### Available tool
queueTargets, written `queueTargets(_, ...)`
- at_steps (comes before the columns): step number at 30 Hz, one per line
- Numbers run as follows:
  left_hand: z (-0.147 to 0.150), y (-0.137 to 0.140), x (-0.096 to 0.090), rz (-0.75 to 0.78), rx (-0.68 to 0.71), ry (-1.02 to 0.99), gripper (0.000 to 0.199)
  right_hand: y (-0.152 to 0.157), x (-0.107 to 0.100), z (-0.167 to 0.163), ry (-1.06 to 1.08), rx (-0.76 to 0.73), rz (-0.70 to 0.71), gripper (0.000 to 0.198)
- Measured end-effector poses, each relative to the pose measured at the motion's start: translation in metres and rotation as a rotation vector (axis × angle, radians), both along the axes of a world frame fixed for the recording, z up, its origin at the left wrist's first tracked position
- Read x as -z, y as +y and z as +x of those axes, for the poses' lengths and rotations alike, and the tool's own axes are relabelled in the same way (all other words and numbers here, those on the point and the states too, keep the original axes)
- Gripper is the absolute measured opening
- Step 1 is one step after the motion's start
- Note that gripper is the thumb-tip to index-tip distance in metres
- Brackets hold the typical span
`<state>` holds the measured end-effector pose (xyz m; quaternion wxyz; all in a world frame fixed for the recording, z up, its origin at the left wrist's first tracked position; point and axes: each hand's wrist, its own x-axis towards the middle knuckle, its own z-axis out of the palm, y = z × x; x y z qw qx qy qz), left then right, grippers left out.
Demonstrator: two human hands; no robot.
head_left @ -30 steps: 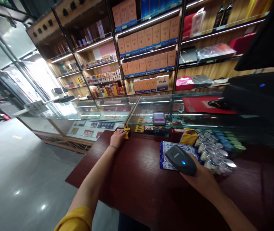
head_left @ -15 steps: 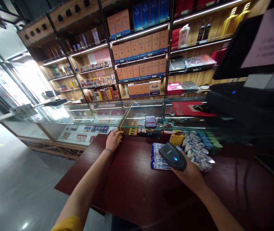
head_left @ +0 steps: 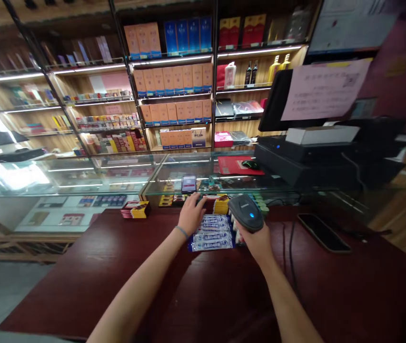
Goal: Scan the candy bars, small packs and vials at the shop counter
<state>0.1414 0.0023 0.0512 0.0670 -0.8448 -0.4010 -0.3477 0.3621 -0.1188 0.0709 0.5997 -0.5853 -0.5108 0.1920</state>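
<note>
A dark handheld barcode scanner [head_left: 245, 213] with a lit blue light is gripped by my right hand [head_left: 258, 238]. It hangs over the right end of the goods and hides part of them. My left hand [head_left: 191, 215] is open, fingers stretched out at the left edge of the blue-and-white packets [head_left: 212, 238]. Its fingertips come close to a row of yellow-and-dark packs [head_left: 220, 204] behind; whether they touch is unclear. Further left, a stack of red-and-yellow packs [head_left: 135, 209] lies by itself on the brown table [head_left: 124, 276]. Green-topped containers [head_left: 262, 205] show partly behind the scanner.
A glass display counter [head_left: 160, 176] borders the table's far side, with a small screen device [head_left: 189, 184] on it. To the right are a phone [head_left: 324, 232], black cables [head_left: 290, 257] and a monitor [head_left: 277, 102]. A mouse [head_left: 250, 164] rests on a red mat [head_left: 229, 165].
My left hand has left the red-and-yellow stack and moved right to the blue-and-white packets. The scanner is still in my right hand. The view has turned right.
</note>
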Motion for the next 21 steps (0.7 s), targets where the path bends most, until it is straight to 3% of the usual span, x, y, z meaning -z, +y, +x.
queueTargets(4, 0.049, 0.004, 0.003, -0.036, -0.016, 0.097, 0.067, 0.001, -0.004, 0.007, 0.108, 0.054, 0.006, 0.054)
queueTargets(8, 0.076, 0.008, 0.006, -0.070, -0.048, 0.149, 0.072, 0.002, -0.002, 0.010, 0.184, 0.053, -0.006, 0.051)
queueTargets(15, 0.084, 0.007, 0.012, -0.123, -0.085, 0.170, 0.058, 0.004, 0.000, 0.014, 0.231, 0.033, -0.027, 0.050)
queueTargets(21, 0.081, -0.001, 0.012, -0.077, -0.091, 0.145, 0.048, -0.001, -0.005, 0.010, 0.244, 0.029, 0.004, 0.051)
